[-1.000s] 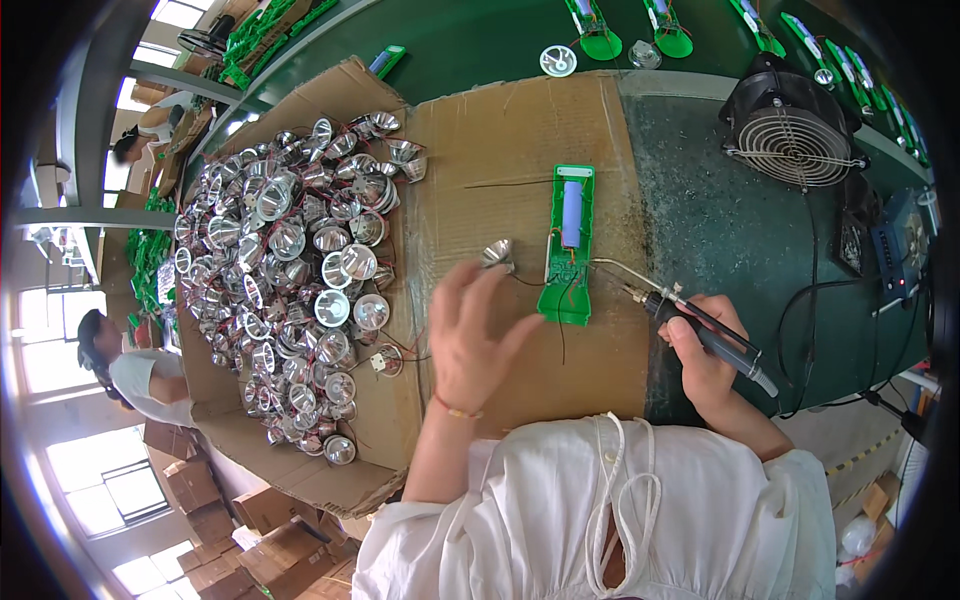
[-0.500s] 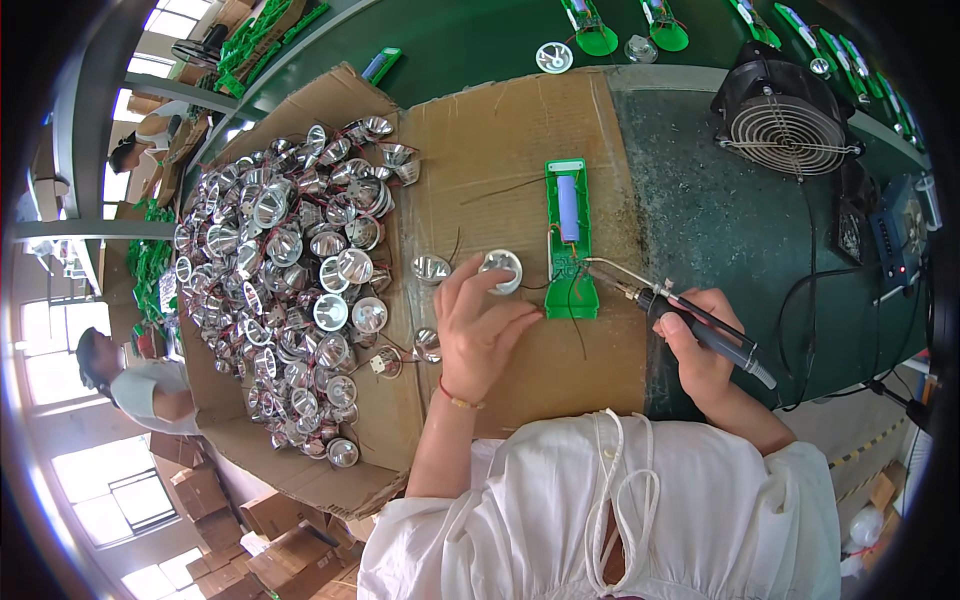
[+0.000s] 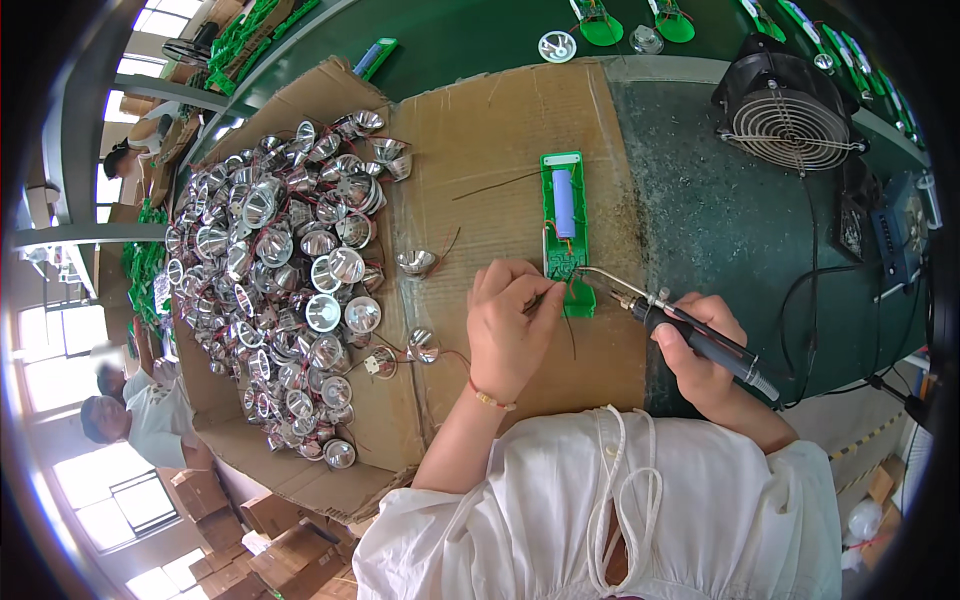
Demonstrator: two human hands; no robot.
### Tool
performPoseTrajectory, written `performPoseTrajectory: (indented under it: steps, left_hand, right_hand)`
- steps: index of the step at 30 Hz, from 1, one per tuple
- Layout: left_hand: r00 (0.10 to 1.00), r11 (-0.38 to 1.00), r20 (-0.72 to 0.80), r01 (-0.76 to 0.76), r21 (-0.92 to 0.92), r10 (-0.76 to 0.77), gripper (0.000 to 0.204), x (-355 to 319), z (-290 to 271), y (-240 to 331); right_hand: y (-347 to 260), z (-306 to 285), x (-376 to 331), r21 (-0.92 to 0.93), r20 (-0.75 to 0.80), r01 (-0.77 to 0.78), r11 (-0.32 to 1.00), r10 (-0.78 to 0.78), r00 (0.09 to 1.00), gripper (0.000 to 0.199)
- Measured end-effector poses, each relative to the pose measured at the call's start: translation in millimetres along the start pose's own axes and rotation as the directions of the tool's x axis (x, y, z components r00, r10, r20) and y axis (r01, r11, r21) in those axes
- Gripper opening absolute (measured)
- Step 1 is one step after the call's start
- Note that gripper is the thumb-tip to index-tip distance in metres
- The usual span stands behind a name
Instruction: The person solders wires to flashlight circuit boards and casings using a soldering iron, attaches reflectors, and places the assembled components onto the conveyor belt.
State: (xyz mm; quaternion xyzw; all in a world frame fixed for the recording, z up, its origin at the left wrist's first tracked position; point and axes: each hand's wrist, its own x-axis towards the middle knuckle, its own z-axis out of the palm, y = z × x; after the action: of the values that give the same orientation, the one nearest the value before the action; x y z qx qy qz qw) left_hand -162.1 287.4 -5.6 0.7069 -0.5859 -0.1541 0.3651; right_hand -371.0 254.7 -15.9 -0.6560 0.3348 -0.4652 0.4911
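Observation:
My right hand (image 3: 706, 384) grips a black soldering iron (image 3: 738, 362) with a thin metal guide tube along it. Its tip reaches the small circuit board (image 3: 563, 268) in a green plastic housing (image 3: 577, 222), which lies lengthwise on the cardboard. A purple cylindrical battery (image 3: 564, 202) sits in the housing's upper part. My left hand (image 3: 508, 335) is closed in a pinch at the board's left edge, on what looks like a thin wire; the fingers hide most of it. Left of this hand lie two loose silver reflector cups (image 3: 415, 262) with wires.
A cardboard box (image 3: 290, 487) heaped with reflector cups (image 3: 275, 245) stands at left. At right are a black fan (image 3: 790, 130) with a wire grille and a blue soldering station (image 3: 897, 235) with cables. Green housings (image 3: 600, 30) line the far bench; people work at far left.
My left hand has moved right to the board, its fingers closing into a pinch. The white-rimmed reflector cup beneath it is now hidden. The iron stays at the board.

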Motion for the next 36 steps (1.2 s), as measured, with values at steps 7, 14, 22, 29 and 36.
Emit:
performPoseTrajectory:
  steps: [7, 14, 22, 29, 36]
  left_hand:
    - [1.0, 0.999, 0.007, 0.011, 0.033, -0.011, 0.008, 1.5, 5.9, 0.0]
    - [0.996, 0.996, 0.012, 0.083, 0.03, -0.083, 0.008, 0.6, 7.4, 3.6]
    - [0.996, 0.996, 0.012, 0.087, 0.005, -0.087, 0.01, 2.4, 6.3, 5.0]
    - [0.997, 0.997, 0.018, 0.069, 0.035, -0.069, 0.01, 1.0, 2.6, 7.3]
    - [0.957, 0.952, 0.101, 0.282, -0.119, -0.271, 0.017, -0.2, -31.5, 22.7]
  right_hand:
    - [-4.8, 3.8, 4.0, -0.023, -0.004, -0.02, 1.0, 0.02, 1.0, 0.015]
    - [-13.2, 4.7, 3.4, -0.056, -0.024, -0.154, 0.986, 0.153, 0.988, 0.016]
    - [-4.8, -0.9, -2.7, 0.007, -0.169, -0.089, 0.996, 0.089, 0.982, 0.016]
    - [-0.5, -5.0, -5.9, 0.038, -0.197, -0.13, 0.991, 0.135, 0.971, 0.016]
    - [5.3, -21.7, -0.9, 0.049, -0.276, -0.15, 0.987, 0.158, 0.948, 0.015]
